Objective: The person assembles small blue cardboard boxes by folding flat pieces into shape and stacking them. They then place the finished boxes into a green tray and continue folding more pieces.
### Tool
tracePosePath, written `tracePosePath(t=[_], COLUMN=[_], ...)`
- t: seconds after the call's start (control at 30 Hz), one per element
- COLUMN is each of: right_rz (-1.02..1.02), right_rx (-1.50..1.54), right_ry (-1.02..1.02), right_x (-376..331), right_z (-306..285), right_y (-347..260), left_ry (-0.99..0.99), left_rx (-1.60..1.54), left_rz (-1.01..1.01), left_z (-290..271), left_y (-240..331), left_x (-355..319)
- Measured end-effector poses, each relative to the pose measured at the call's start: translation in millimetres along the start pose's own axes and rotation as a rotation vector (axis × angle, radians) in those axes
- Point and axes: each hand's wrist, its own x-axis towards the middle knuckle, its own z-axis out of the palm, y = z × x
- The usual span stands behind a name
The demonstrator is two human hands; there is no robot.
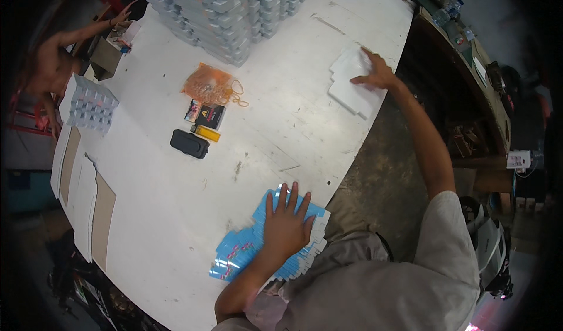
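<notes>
My left hand (pixel 285 222) lies flat with fingers apart on a fanned-out pile of blue printed card blanks (pixel 234 255) at the table's near edge. The pile's stepped white edges show on its right side. At the right edge of the table, my right hand (pixel 377 73) reaches over a small stack of white flat card blanks (pixel 349 90). Thumb and fingers are spread wide there, touching the stack's right part. The white blanks have notched, stepped outlines and lie flat.
Tall stacks of grey-white folded card (pixel 205 14) stand at the back; a smaller stack (pixel 91 105) is at left. Mid-table are an orange bag of rubber bands (pixel 206 83), a dark pack (pixel 210 117), a yellow lighter (pixel 206 133) and a black case (pixel 189 144). Another person (pixel 53 67) is far left.
</notes>
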Motion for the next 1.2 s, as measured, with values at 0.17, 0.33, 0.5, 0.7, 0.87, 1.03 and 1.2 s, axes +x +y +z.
tracePosePath(t=[0.17,0.33,0.5,0.7,0.87,1.03,1.2], right_rz=[-0.184,-0.416,-0.392,-0.461,-0.227,-0.234,-0.209], right_rx=[-0.155,-0.065,0.346,0.08,0.595,0.702,0.408], right_ry=[0.131,0.312,0.101,0.261,-0.273,-0.316,0.071], right_x=[-76,-175,-232,-256,-294,-282,-277], right_z=[27,53,110,90,93,75,48], right_y=[-89,-129,-131,-191,-208,-209,-212], left_ry=[0.008,0.097,0.091,0.204,0.138,0.122,0.214], left_rx=[0.174,-0.051,-0.023,-0.054,0.234,0.002,-0.013], left_rz=[0.094,0.096,0.069,0.079,0.13,0.173,0.139], left_z=[-2,6,3,10,5,7,10], left_y=[-3,-12,-10,-16,-11,-13,-13], left_x=[4,2,-5,-8,-9,-6,-7])
